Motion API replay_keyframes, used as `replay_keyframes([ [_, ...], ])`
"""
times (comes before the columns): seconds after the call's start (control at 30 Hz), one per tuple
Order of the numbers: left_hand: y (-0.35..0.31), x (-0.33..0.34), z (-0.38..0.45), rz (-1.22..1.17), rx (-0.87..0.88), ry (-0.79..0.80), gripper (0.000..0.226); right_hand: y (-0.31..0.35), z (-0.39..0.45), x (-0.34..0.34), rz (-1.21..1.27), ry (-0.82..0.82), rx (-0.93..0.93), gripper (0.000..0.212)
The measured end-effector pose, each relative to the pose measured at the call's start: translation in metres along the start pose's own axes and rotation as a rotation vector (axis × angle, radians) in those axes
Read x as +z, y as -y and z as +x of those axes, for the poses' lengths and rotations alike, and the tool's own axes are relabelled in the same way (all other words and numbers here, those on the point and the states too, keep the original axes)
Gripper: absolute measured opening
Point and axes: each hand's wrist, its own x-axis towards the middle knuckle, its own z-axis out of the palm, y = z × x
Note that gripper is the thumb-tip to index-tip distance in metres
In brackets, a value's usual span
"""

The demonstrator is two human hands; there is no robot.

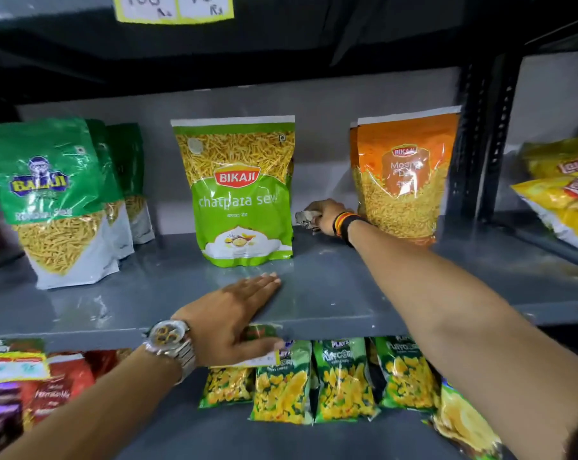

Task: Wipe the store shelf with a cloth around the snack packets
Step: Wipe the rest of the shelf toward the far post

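Observation:
A grey metal shelf (pixel 331 293) holds upright snack packets: a light green Bikaji packet (pixel 242 194) in the middle, an orange Bikaji packet (pixel 402 180) to the right, and dark green Balaji packets (pixel 55 200) on the left. My right hand (pixel 327 215) reaches deep into the gap between the green and orange packets, closed on a crumpled grey cloth (pixel 306 218) pressed near the back of the shelf. My left hand (pixel 238 313) lies flat on the shelf's front edge, fingers together on top, thumb under the lip. It wears a metal watch.
Yellow chip packets (pixel 566 194) lie on the neighbouring shelf at right, behind a black perforated upright (pixel 480 134). The lower shelf holds green popcorn packets (pixel 344 380) and red packets (pixel 58 383). A price label (pixel 173 8) hangs overhead.

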Motion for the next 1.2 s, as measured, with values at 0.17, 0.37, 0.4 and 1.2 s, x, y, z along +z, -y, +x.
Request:
replay_keyframes([
  [0.17,0.002,0.003,0.001,0.002,-0.011,-0.001,0.1,-0.012,0.04,0.014,-0.164,0.175,-0.035,0.044],
  [0.37,0.003,0.002,0.002,0.016,-0.002,-0.001,0.1,-0.012,0.021,0.009,-0.133,0.308,-0.096,0.042],
  [0.4,0.002,0.002,0.001,0.014,0.0,0.0,0.1,-0.012,0.012,0.006,-0.116,0.309,-0.092,0.041],
  [1.2,0.004,0.008,0.001,0.02,-0.002,-0.001,0.109,0.006,-0.18,-0.043,0.055,0.279,-0.08,0.032],
])
